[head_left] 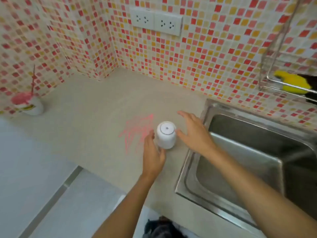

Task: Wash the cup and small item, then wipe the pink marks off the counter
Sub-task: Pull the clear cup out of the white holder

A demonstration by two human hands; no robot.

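A white cup [166,136] stands upside down on the beige counter [96,117], just left of the sink. My left hand [153,153] grips the cup's left side, thumb against its wall. On the cup's right, my right hand [193,133] hovers with spread, straight fingers, its thumb tip almost at the cup. Pink scribbled marks [135,131] lie on the counter directly left of and behind the cup, partly hidden by my left hand. I see no separate small item.
A steel sink [248,162] fills the right side. Above it a wire rack [274,79] holds a yellow sponge [293,81]. A white pot with a pink thing [32,103] stands far left by the tiled wall. Two wall sockets [156,21] sit above the counter.
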